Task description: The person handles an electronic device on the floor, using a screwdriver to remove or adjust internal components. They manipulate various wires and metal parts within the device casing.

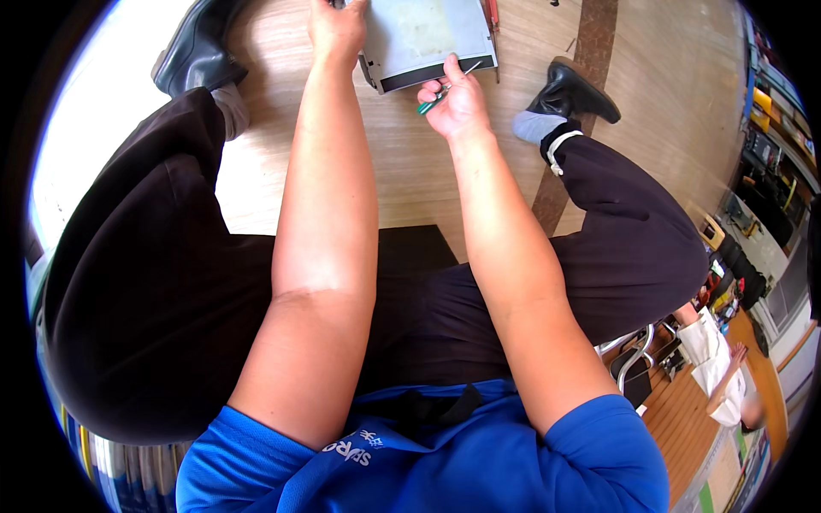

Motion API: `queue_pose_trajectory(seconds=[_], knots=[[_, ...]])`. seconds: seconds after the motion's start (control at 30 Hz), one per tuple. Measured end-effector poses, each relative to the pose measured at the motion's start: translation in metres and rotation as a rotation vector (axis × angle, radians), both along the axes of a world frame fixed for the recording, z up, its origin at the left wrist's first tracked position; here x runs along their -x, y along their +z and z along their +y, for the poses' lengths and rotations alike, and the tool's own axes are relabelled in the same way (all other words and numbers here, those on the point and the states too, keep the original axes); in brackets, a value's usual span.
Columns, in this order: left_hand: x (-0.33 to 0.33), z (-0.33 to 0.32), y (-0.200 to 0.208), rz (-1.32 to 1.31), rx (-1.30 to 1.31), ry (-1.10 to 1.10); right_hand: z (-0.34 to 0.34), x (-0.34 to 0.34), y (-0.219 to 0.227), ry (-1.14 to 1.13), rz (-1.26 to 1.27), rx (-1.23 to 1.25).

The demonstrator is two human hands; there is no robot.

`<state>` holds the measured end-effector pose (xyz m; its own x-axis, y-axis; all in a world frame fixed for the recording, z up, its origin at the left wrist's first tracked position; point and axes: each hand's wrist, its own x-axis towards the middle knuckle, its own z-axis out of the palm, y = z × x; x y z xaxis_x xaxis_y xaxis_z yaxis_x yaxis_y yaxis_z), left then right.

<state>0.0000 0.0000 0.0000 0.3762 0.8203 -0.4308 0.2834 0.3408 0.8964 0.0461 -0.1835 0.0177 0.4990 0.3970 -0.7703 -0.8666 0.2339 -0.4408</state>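
Note:
A flat grey metal case [428, 32] with a black strip along its near edge lies on the floor at the top of the view, its far side cut off. At its left edge is my left hand [337, 34], closed on the side of the case, with the fingertips mostly hidden. Just in front of the near right corner, my right hand [459, 104] is turned palm up, with its fingers curled round a screwdriver. The screwdriver's green handle [430, 104] sticks out to the left, and its thin metal shaft points up to the right, towards the black strip.
My black boots [573, 92] stand either side of the case on the pale floor [410, 171], which a brown strip [596, 43] crosses. A red-handled tool [493, 13] lies at the case's right. Cluttered shelves [774, 128] line the right; another person [718, 368] is at lower right by a table.

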Motion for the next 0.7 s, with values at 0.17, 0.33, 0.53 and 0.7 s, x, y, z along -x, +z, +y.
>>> queue_pose_trajectory(seconds=[0.17,0.33,0.53,0.7], knots=[[0.001,0.006,0.006,0.005,0.051,0.005,0.01,0.004,0.004,-0.058,-0.009,0.002],[0.0,0.007,0.0,-0.023,0.097,0.015,0.014,0.014,0.007,-0.158,-0.039,0.054],[0.001,0.008,0.004,0.003,0.101,0.018,0.003,0.0,0.006,-0.003,-0.072,0.062],[-0.002,0.008,0.007,0.067,0.063,0.008,0.004,-0.01,0.004,0.053,-0.106,0.066]])
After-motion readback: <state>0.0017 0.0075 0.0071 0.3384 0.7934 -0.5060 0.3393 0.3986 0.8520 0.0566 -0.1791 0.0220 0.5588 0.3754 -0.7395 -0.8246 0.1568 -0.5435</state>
